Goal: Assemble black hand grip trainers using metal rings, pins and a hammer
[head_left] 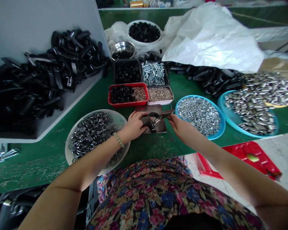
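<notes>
My left hand is closed around a black plastic part with a curved, ring-like section. A small silver spring shows beside this part, between my hands. My right hand pinches a dark, flat, lever-like piece that reaches toward the spring. Whether the two pieces are joined, I cannot tell. Both are held over a brown metal plate on the green table. My fingertips are partly hidden behind the parts.
A white basin of metal rings stands at left, a blue tray of small metal pieces at right. Behind the plate are a red tray and a tray of screws. A grey bin of black handles rises at far left.
</notes>
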Available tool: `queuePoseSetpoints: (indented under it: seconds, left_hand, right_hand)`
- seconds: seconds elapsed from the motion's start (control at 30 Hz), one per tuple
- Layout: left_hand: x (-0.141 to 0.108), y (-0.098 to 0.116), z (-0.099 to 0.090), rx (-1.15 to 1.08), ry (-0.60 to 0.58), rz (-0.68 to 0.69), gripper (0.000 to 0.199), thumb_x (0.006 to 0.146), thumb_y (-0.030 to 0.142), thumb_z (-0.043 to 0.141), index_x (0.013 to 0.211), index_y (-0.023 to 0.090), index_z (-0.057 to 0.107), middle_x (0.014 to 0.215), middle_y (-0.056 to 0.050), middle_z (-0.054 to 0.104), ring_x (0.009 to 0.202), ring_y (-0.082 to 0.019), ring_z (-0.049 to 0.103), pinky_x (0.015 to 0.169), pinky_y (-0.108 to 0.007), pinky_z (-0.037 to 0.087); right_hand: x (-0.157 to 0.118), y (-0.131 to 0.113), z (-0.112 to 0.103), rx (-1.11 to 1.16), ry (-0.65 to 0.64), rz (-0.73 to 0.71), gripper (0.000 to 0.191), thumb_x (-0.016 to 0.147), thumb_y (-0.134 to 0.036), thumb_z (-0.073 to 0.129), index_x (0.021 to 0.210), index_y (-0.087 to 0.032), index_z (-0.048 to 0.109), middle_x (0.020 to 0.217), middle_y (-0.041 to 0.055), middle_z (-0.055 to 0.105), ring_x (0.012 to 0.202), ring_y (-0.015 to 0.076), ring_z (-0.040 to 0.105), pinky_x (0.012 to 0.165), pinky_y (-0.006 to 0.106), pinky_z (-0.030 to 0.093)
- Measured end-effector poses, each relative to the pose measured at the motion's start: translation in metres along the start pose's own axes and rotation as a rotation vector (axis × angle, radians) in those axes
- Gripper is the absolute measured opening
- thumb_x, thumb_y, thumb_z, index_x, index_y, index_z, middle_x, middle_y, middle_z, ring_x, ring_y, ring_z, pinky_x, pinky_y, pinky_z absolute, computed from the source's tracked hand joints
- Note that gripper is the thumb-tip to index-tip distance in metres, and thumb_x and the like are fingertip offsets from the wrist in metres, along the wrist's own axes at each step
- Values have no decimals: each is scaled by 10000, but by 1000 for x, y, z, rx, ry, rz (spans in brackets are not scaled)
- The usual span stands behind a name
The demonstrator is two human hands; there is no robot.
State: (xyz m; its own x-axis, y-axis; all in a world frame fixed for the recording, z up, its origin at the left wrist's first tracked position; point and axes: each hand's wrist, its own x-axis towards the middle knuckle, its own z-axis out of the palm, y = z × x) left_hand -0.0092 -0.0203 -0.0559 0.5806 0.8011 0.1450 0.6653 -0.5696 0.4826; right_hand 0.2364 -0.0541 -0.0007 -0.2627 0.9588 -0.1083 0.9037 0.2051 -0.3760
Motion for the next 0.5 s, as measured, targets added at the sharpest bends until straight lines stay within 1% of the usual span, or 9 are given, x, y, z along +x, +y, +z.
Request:
queuePoseSetpoints:
  seconds: [0.07,0.13,0.17,0.2,0.27,0.33,0.4,0.47,0.5]
  left_hand:
    - [2,0,1,-41,19,-60,604,774,225,676,1344,219,477,1330,-104,491,1278,-268,433,1152,-502,235]
    - [4,-1,2,-107,79,-131,779,723,221,716,1410,166,353,1353,-140,456,1283,-271,430,1127,-461,304]
    - [5,-1,2,-136,113,-156,840,706,219,727,1427,152,303,1363,-152,436,1271,-266,442,1105,-437,342]
    - [5,0,3,-153,139,-169,869,699,219,731,1435,150,273,1370,-157,418,1257,-259,455,1086,-418,369]
    - [2,2,3,-114,149,-155,832,712,232,726,1424,177,299,1379,-144,401,1251,-257,456,1086,-425,362]
    - [-4,6,4,20,95,-111,679,761,255,695,1375,228,408,1364,-115,434,1267,-278,427,1101,-475,317]
    - [-9,11,4,153,-1,-65,491,846,231,595,1326,250,493,1285,-102,520,1229,-284,444,1070,-495,331]
    - [-11,17,2,187,-74,-39,432,905,156,460,1328,228,506,1199,-110,581,1149,-263,494,1003,-453,394]
    - [-9,21,0,156,-81,-42,434,915,132,418,1335,205,501,1176,-115,594,1116,-251,513,977,-425,417]
  right_hand:
    - [4,-9,-2,30,21,-29,334,978,-322,318,1225,-199,506,1052,115,709,790,248,695,649,329,483]
    - [8,-21,-1,49,47,-66,332,979,-316,314,1231,-197,495,1056,116,708,810,242,691,675,334,485]
    - [11,-25,0,37,33,-84,329,978,-308,315,1224,-189,499,1032,119,712,802,243,689,689,343,486]
    - [13,-28,1,16,5,-100,329,977,-299,316,1218,-182,507,1006,121,715,788,244,687,698,354,486]
    - [15,-24,3,-16,-40,-107,335,976,-301,318,1220,-182,514,983,120,717,763,245,684,693,364,486]
    - [14,-7,3,-15,22,-55,351,982,-333,311,1250,-204,496,1021,113,709,780,246,684,680,357,485]
    - [9,22,2,-65,155,61,372,983,-378,301,1265,-223,485,1056,115,694,789,260,678,651,360,477]
    - [4,55,2,-201,251,209,410,978,-409,291,1286,-220,485,1077,138,672,769,281,664,621,378,463]
    - [3,71,1,-284,265,267,430,975,-414,291,1298,-211,490,1080,153,660,764,291,654,612,387,457]
